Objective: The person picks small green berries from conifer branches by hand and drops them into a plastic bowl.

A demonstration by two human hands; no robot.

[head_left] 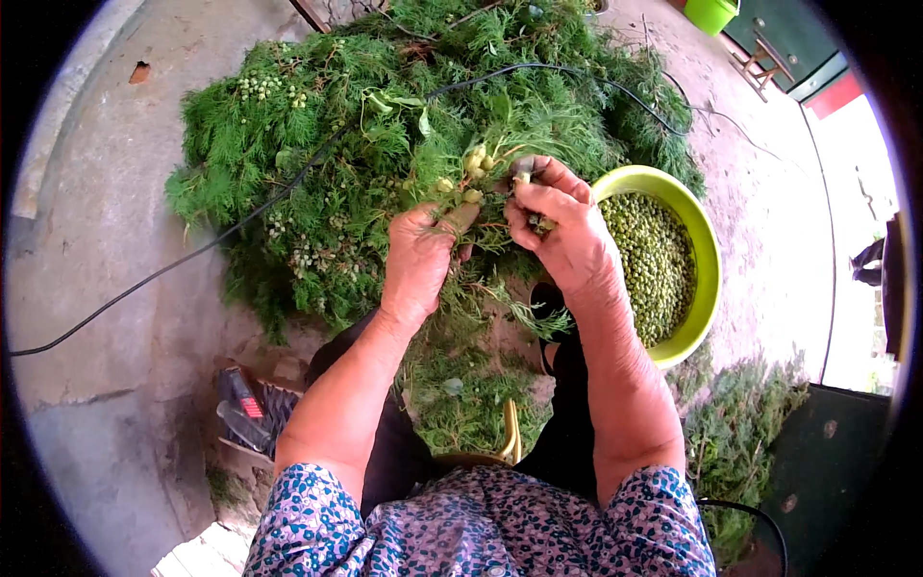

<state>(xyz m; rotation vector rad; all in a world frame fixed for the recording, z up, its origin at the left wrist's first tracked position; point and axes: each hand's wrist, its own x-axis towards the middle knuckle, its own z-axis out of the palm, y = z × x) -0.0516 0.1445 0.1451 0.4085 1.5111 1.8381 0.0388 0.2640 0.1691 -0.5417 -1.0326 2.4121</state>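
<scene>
In front of me lies a big heap of green conifer branches (336, 183). My left hand (420, 258) is closed on a leafy sprig (471, 226) that carries pale green cones (478, 162). Close to its right, my right hand (569, 219) is closed, thumb and fingers pinched on a small green cone (523, 177). More cones (541, 223) show under its curled fingers. Just beyond my right wrist stands a yellow-green basin (709, 260), holding many small green cones (656, 269).
A black cable (245, 219) runs across the heap and over the concrete floor. Cut greenery (745, 438) lies at the lower right. A box with dark bottles (248, 413) sits by my left leg. At the far right are a green bucket (710, 13) and a wooden stool (764, 65).
</scene>
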